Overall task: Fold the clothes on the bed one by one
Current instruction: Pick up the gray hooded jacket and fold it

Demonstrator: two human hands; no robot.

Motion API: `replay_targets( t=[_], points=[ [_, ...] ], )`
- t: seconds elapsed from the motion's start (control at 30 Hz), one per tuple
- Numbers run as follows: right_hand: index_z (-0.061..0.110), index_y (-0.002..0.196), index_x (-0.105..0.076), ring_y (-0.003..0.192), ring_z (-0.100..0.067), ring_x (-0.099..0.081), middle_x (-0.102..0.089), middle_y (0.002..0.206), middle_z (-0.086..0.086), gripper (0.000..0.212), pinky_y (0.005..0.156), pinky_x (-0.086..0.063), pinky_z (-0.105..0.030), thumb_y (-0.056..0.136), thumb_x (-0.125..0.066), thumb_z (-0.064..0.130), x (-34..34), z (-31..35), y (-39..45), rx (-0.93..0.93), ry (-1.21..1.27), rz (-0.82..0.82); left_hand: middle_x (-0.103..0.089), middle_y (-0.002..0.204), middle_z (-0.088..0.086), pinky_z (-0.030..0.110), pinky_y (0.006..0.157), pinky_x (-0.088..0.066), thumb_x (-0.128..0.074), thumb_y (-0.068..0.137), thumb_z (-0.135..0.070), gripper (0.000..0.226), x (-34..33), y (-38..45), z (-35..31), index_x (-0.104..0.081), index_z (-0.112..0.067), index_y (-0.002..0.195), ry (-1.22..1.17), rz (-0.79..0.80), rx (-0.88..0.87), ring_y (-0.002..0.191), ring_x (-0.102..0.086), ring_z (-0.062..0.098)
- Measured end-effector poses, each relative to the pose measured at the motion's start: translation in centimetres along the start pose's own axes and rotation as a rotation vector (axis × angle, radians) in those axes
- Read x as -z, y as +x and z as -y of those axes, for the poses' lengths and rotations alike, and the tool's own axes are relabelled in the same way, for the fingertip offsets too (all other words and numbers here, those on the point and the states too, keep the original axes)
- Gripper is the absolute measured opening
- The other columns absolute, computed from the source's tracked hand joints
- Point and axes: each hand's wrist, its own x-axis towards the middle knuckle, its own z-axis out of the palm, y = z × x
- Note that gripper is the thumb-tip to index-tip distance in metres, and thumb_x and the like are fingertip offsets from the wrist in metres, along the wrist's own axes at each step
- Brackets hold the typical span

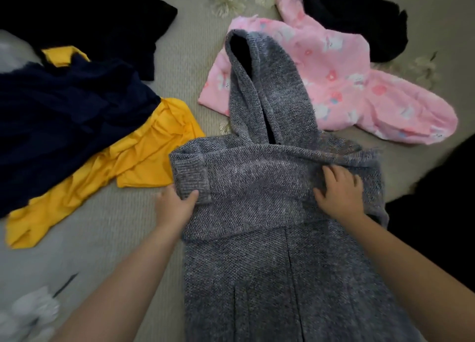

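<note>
Head camera looks down on a grey knit hoodie [277,251] spread on the bed [180,66], its hem cut off by the lower edge. One sleeve lies folded across the chest. Left hand [177,205] pinches the ribbed cuff [191,178], thumb on top, fingers hidden beneath. Right hand [339,190] presses flat on the sleeve, fingers spread. Beyond, the hood points away, overlapping a pink printed garment [347,84]. Yellow cloth [144,156] lies partly under navy fabric [64,115] at left. Black clothes [90,15] beyond are hard to make out.
</note>
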Motion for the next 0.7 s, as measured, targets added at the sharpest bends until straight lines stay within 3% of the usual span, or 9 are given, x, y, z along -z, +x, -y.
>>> replay_targets(
  t=[0.07, 0.17, 0.3, 0.4, 0.57, 0.63, 0.7],
  points=[
    [0.018, 0.147, -0.011, 0.142, -0.023, -0.009, -0.008, 0.155, -0.004, 0.071, 0.113, -0.011, -0.047, 0.091, -0.042, 0.048, -2.0, -1.6, -1.4, -0.009, -0.137, 0.148, -0.051, 0.129, 0.017, 0.041, 0.096, -0.040, -0.057, 0.088, -0.028, 0.050, -1.2, 0.4, -0.3, -0.044, -0.002, 0.129, -0.006, 0.003, 0.009, 0.119, -0.046, 0.035],
    [0.020, 0.147, -0.004, 0.143, -0.023, -0.003, 0.001, 0.156, -0.003, 0.065, 0.114, -0.010, -0.046, 0.096, -0.038, 0.038, -3.2, -3.2, -1.4, -0.074, -0.208, 0.193, -0.055, 0.121, 0.019, 0.035, 0.080, -0.039, -0.050, 0.093, -0.024, 0.037, -2.4, 0.7, -0.3, -0.049, 0.000, 0.121, -0.021, -0.049, 0.043, 0.110, -0.051, 0.036],
    [0.016, 0.146, -0.016, 0.142, -0.020, -0.014, -0.016, 0.154, -0.003, 0.055, 0.113, -0.009, -0.038, 0.095, -0.037, 0.014, -2.3, -4.7, -0.9, 0.001, -0.100, 0.060, -0.057, 0.105, 0.022, 0.033, 0.072, -0.034, -0.043, 0.096, -0.018, 0.028, -2.2, 0.1, -0.1, -0.053, 0.004, 0.110, -0.138, -0.135, 0.034, 0.095, -0.052, 0.033],
    [0.011, 0.144, -0.024, 0.141, -0.025, -0.020, -0.023, 0.152, -0.010, 0.057, 0.112, -0.009, -0.037, 0.091, -0.042, 0.004, -2.1, -6.3, -2.8, 0.096, -0.039, -0.019, -0.056, 0.100, 0.021, 0.032, 0.066, -0.032, -0.044, 0.096, -0.015, 0.025, -1.7, -1.9, 1.2, -0.052, 0.005, 0.109, -0.094, -0.132, 0.053, 0.088, -0.051, 0.030],
    [0.022, 0.147, -0.003, 0.144, -0.021, 0.000, 0.000, 0.156, -0.004, 0.060, 0.114, -0.001, -0.045, 0.096, -0.033, 0.013, -4.3, -7.8, -5.5, 0.162, -0.160, 0.184, -0.053, 0.116, 0.025, 0.038, 0.077, -0.039, -0.049, 0.092, -0.008, 0.031, -2.4, -4.6, 3.8, -0.045, 0.007, 0.119, 0.154, -0.056, 0.051, 0.104, -0.051, 0.039],
    [0.020, 0.147, -0.012, 0.144, -0.024, -0.002, -0.007, 0.156, -0.007, 0.062, 0.111, 0.003, -0.052, 0.093, -0.042, 0.011, -4.8, -8.2, -6.0, 0.088, -0.080, 0.099, -0.045, 0.122, 0.026, 0.043, 0.084, -0.039, -0.053, 0.089, -0.008, 0.040, -2.8, -5.4, 3.4, -0.040, 0.006, 0.124, 0.298, -0.102, 0.044, 0.108, -0.046, 0.040],
    [0.012, 0.143, -0.028, 0.141, -0.033, -0.013, -0.020, 0.152, -0.018, 0.065, 0.109, -0.002, -0.057, 0.084, -0.054, 0.003, -5.3, -9.5, -6.3, -0.037, 0.046, -0.025, -0.036, 0.131, 0.027, 0.045, 0.093, -0.035, -0.058, 0.085, -0.009, 0.056, -3.3, -6.2, 2.1, -0.033, 0.006, 0.133, 0.475, -0.149, -0.037, 0.116, -0.038, 0.040]
  ],
)
